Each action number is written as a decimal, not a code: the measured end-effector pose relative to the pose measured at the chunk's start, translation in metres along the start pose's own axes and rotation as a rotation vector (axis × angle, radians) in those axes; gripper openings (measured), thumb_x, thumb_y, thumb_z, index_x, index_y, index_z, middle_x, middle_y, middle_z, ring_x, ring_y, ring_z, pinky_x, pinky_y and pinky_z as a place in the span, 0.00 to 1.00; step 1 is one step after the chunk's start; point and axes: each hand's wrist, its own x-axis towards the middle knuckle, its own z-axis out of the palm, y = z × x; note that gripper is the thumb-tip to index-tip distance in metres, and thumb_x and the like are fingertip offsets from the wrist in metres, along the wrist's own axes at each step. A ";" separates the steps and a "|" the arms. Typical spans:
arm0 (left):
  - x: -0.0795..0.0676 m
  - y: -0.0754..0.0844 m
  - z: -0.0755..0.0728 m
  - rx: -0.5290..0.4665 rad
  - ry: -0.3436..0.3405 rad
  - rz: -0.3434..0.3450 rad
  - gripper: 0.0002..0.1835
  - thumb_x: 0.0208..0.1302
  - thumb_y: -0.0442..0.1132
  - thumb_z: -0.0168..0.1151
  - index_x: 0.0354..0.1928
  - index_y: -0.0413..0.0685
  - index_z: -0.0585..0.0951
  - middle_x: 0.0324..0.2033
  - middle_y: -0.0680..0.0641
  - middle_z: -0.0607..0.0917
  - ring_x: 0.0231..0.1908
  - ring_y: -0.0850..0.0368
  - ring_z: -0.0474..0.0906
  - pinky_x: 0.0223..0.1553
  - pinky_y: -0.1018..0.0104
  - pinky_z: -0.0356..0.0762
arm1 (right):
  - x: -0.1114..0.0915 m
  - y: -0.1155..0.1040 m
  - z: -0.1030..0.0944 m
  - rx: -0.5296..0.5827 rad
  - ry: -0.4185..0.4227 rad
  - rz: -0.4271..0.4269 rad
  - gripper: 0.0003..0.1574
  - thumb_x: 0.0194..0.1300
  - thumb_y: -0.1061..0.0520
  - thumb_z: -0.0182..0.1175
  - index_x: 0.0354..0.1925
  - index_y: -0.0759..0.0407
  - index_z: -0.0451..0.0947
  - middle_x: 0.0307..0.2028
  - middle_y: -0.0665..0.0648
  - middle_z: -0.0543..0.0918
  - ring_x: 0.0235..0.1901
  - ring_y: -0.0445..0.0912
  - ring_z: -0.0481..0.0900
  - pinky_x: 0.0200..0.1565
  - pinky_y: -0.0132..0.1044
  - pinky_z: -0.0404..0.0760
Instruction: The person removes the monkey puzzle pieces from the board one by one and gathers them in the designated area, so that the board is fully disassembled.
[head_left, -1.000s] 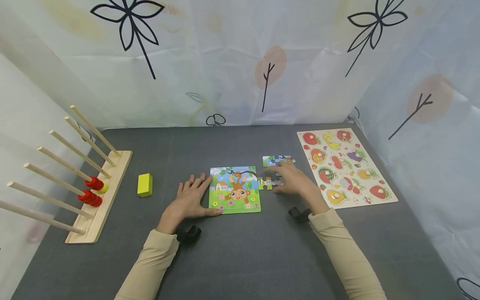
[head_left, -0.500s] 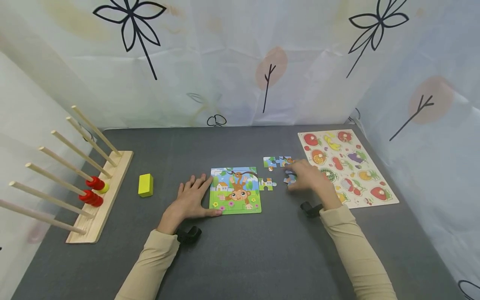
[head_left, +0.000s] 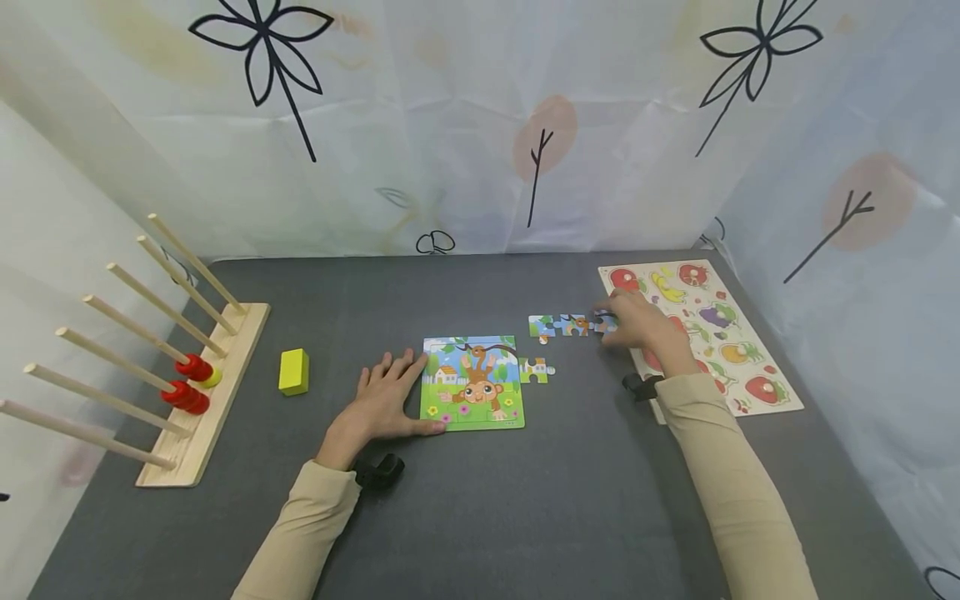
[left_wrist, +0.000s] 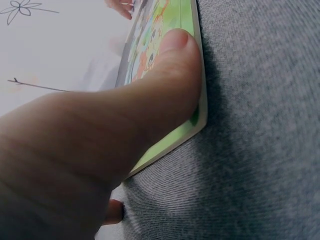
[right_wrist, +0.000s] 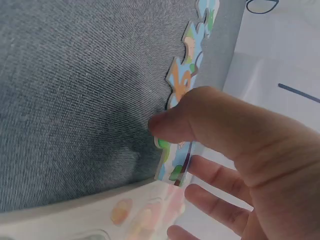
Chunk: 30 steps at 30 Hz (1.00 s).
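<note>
My left hand (head_left: 382, 398) lies with spread fingers at the left side of a square monkey puzzle (head_left: 474, 383). Its thumb (left_wrist: 175, 70) rests on the near left corner of that board. To the right, my right hand (head_left: 643, 325) pinches a blue and green jigsaw piece (right_wrist: 175, 162) between thumb and index finger. This piece sits at the right end of a short row of jigsaw pieces (head_left: 557, 326), partly covered by the fingers. Another jigsaw piece (head_left: 534, 370), green and white, lies right beside the puzzle's right edge.
A fruit board (head_left: 731, 333) lies under my right forearm at the table's right. On the left stands a wooden peg rack (head_left: 225, 367) with several red rings (head_left: 185, 397) and a yellow one. A yellow block (head_left: 293, 372) stands between rack and left hand.
My right hand has moved right and away from me, bringing a jigsaw piece from below the row to its right end. The left hand has stayed on the monkey puzzle.
</note>
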 end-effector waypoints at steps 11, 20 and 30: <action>-0.001 0.000 0.001 -0.012 -0.002 0.002 0.63 0.52 0.68 0.74 0.82 0.48 0.53 0.81 0.36 0.53 0.80 0.27 0.43 0.76 0.25 0.41 | 0.003 0.005 0.006 0.061 -0.008 -0.051 0.39 0.50 0.68 0.68 0.63 0.69 0.77 0.52 0.74 0.79 0.47 0.60 0.75 0.53 0.57 0.77; -0.001 0.000 0.000 -0.008 -0.001 0.003 0.63 0.52 0.67 0.74 0.82 0.48 0.53 0.81 0.36 0.53 0.80 0.28 0.42 0.75 0.25 0.41 | 0.000 0.000 0.006 0.078 -0.006 0.006 0.42 0.53 0.68 0.65 0.68 0.63 0.74 0.64 0.75 0.74 0.62 0.71 0.70 0.59 0.64 0.75; 0.000 0.000 0.000 -0.005 -0.001 0.001 0.63 0.52 0.68 0.74 0.82 0.48 0.53 0.81 0.36 0.53 0.80 0.28 0.42 0.76 0.25 0.41 | -0.007 0.007 0.008 0.064 -0.008 0.059 0.47 0.52 0.75 0.56 0.72 0.63 0.69 0.68 0.74 0.70 0.61 0.72 0.69 0.46 0.55 0.77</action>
